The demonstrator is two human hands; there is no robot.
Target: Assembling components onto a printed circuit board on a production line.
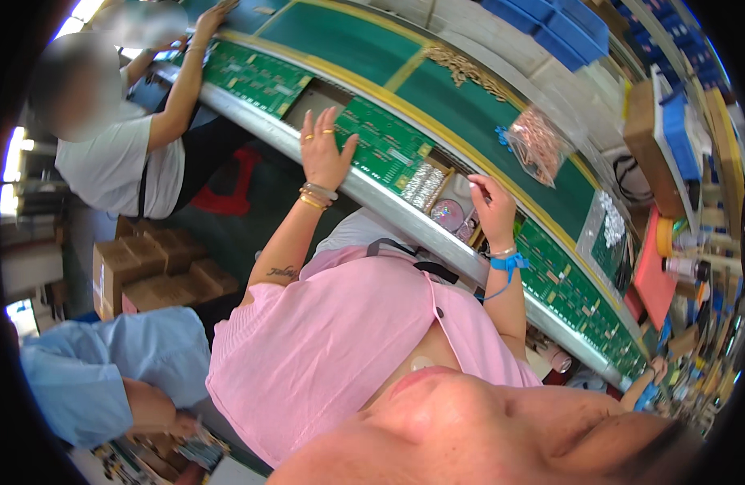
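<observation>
A green circuit board (385, 133) lies on the rail in front of me. My left hand (326, 153) is over its left end, fingers stretched out and holding nothing; whether it touches the board I cannot tell. My right hand (494, 212) is above the parts tray to the right, its fingers bent together at the tips. Anything between those fingertips is too small to make out. Rows of small silver parts (423, 186) fill one side of the tray, beside a round dish (448, 214) of shiny bits. A blue wrist strap (508, 263) circles my right wrist.
More circuit boards line the rail, at left (255, 77) and right (562, 275). Behind runs a green belt (340, 40) with yellow edges. It carries a bag of copper-coloured parts (539, 145) and a heap of brown pieces (465, 71). A co-worker in white (122, 153) stands at left.
</observation>
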